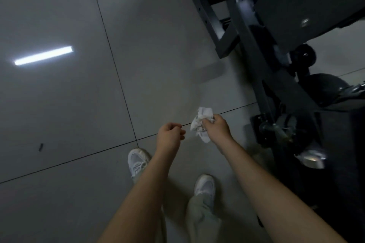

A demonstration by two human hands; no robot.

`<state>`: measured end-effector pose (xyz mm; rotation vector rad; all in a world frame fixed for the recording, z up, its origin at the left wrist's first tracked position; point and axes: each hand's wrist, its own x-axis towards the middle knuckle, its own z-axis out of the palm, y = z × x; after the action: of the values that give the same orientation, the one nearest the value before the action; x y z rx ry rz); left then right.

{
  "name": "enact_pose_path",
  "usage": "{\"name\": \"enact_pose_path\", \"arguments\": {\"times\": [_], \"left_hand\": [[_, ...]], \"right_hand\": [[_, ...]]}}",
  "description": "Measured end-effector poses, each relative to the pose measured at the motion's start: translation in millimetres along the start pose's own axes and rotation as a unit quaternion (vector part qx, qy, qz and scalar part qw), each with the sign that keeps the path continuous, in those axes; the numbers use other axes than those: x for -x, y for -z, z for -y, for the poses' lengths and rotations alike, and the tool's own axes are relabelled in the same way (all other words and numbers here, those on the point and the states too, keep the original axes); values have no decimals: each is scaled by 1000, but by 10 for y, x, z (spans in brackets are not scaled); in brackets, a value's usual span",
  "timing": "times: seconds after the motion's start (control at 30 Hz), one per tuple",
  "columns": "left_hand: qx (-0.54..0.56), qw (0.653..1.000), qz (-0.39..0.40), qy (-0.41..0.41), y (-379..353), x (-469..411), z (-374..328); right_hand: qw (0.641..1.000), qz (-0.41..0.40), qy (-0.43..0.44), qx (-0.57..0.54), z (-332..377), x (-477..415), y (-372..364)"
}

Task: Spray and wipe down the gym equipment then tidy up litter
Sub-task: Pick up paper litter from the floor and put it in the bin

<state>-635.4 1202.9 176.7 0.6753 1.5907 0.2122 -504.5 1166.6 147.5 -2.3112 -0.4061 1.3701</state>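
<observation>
Above the tiled floor (79, 104), beside the dark gym machine (276, 69), the right hand (217, 126) has its fingers clamped on a crumpled white wipe (198, 123) — soft, light, likely to shed bits, best held bunched at its middle. The left hand (169, 134) — fingers curled together, nothing visible in them.
</observation>
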Motion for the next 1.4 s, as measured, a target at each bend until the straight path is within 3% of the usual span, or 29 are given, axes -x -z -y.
{"name": "enact_pose_path", "arguments": {"times": [0.4,0.63,0.9,1.17,1.4], "left_hand": [[-14,999,-24,-28,224,1800,-816],[-21,997,-11,-76,490,2653,-1169],[-100,991,62,-70,703,3333,-1243],[-226,952,164,-126,600,3896,-1404],[-306,910,236,-151,133,4377,-1137]], "right_hand": [[994,-5,-1,-113,746,1726,883],[970,-48,-16,-237,979,2594,1224],[863,-85,-101,-487,986,3409,1538],[742,-177,-126,-634,673,4239,1768],[720,-249,-121,-636,46,4693,2038]]}}
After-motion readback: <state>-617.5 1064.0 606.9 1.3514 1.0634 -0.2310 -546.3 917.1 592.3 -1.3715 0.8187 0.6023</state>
